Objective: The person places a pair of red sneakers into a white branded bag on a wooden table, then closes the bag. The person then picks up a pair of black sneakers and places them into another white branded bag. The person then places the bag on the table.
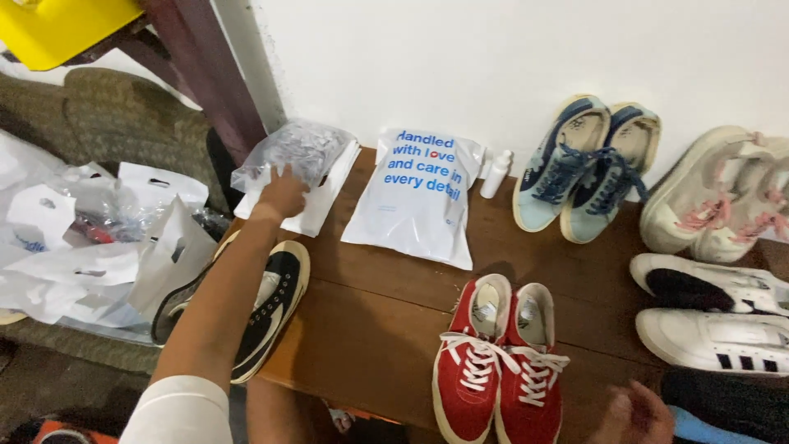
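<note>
Reaching with your left hand (pixel 283 193), palm flat and ungripped on the clear crinkled plastic bag (pixel 300 150); right hand (pixel 637 413) grip indeterminate. Red canvas sneakers (pixel 501 362) sit unbagged on the brown wooden desk (pixel 370 321).

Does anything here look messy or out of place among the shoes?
Yes: the black shoe hangs over the table's left edge beneath the left hand's arm, unlike the tidy red pair.
</note>
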